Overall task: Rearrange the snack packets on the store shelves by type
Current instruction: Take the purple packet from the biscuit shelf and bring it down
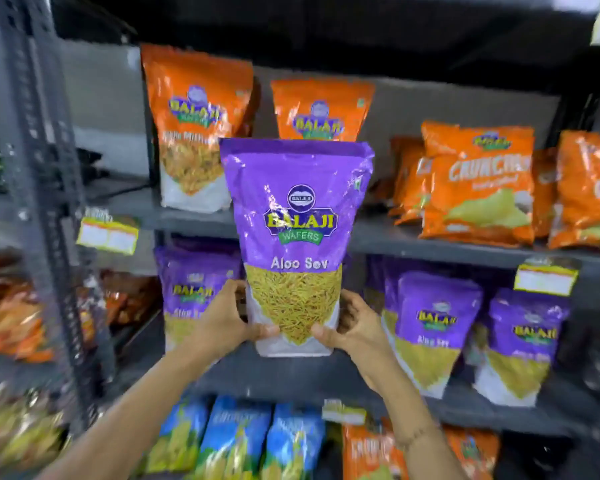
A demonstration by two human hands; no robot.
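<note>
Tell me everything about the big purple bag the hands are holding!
The purple Aloo Sev packet is a shiny, crinkled plastic pouch, sealed flat along the top. It reads "Balaji Wafers" and "Aloo Sev", and its lower part shows thin yellow strands above a white base. It is upright, facing the camera, in front of the shelves. The left hand and right hand have their grip on its lower sides, thumbs on the front.

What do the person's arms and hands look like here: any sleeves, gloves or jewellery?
Both forearms are bare, with no sleeve in view. The left hand and the right hand wear no gloves, and no rings are visible. A thin beaded bracelet circles the right wrist. The left wrist shows nothing worn.
</note>
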